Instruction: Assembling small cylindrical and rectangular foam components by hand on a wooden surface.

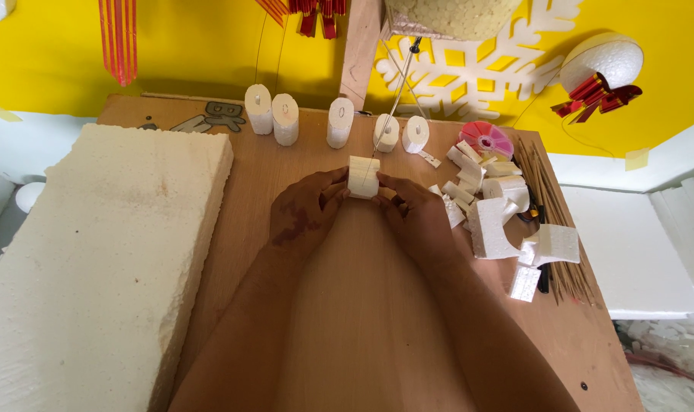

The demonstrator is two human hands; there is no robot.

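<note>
Both-handed grip: a small white foam block (363,177) is being pinched between left hand (305,214) and right hand (417,217) against a thin wire (393,107) above the tabletop (347,320); five shaped foam pieces (330,122) are standing finished behind, offcuts (500,206) are lying right.

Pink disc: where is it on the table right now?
In the head view, the pink disc lies at the wooden table's far right, beyond the foam offcuts, right of the row of foam cylinders.
</note>
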